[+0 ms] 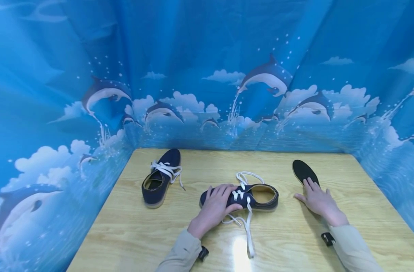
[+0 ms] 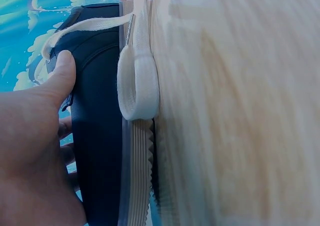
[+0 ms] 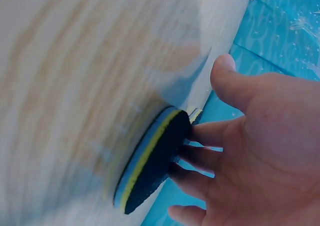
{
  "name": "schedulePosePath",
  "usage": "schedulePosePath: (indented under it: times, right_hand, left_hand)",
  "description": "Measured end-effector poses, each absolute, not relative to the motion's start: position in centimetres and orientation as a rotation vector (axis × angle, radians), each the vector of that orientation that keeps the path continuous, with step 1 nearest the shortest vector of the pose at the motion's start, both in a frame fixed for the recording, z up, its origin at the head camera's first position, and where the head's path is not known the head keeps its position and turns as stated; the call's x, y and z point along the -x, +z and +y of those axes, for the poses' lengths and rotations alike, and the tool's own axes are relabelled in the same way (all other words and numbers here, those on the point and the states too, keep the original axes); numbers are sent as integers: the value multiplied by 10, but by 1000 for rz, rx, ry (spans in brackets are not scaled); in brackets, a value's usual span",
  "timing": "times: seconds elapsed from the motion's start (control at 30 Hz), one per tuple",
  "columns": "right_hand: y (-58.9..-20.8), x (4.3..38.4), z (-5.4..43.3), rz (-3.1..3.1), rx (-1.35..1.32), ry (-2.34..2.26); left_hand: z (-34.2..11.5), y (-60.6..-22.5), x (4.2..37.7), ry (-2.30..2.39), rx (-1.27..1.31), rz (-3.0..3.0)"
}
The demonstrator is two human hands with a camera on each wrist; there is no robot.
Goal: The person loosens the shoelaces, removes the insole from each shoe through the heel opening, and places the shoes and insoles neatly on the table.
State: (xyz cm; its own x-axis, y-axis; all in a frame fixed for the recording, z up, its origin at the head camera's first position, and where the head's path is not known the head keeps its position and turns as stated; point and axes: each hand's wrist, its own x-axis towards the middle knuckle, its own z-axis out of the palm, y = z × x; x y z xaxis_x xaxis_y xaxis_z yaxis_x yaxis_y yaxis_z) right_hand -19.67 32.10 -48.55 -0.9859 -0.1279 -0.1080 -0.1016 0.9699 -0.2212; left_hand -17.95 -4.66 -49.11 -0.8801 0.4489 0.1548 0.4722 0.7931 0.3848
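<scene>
A dark navy lace-up shoe (image 1: pixel 271 205) lies sideways mid-table, its toe to the left and its opening to the right. My left hand (image 1: pixel 215 207) holds the front of it, fingers over the far side and thumb on the upper near the laces. White shoelaces (image 1: pixel 249 230) trail loosely from the eyelets onto the table. To the right is a black insole (image 1: pixel 300 172); its edge shows yellow and blue layers in the right wrist view. My right hand (image 1: pixel 319 202) touches the insole's near end with its extended fingertips, thumb spread apart. The fingertips are partly hidden behind the insole (image 3: pixel 155 161).
A second navy shoe (image 1: pixel 171 158) with white laces stands at the back left of the wooden table (image 1: pixel 125 234). A blue curtain (image 1: pixel 200 49) printed with dolphins hangs behind the table and along both sides.
</scene>
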Motion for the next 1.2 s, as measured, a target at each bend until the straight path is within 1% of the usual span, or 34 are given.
schedulePosePath:
  times: [0.27,0.37,0.5,0.67,0.9,0.97,1.03,1.2]
  right_hand:
    - [-486,200,320,2991,142,-369]
    - [-485,198,313,3056,176,-380]
    - [-478,196,294,3141,276,-499]
    - [-467,201,264,3102,431,-772]
    - [-460,202,232,2981,616,-1124]
    - [-461,202,228,2945,643,-1183]
    - [-463,202,226,2927,657,-1211]
    - [-470,201,223,2900,682,-1110]
  left_hand:
    - [-47,-491,181,-625,745,-2937]
    - [-47,-492,181,-626,748,-2933]
    - [-47,-491,181,-621,759,-2919]
    - [-47,-487,179,-612,760,-2919]
    - [-45,-461,166,-767,785,-2686]
    - [-44,-455,157,-820,840,-2614]
    - [-43,-453,146,-806,950,-2614]
    - [-37,-464,119,-539,1352,-2720]
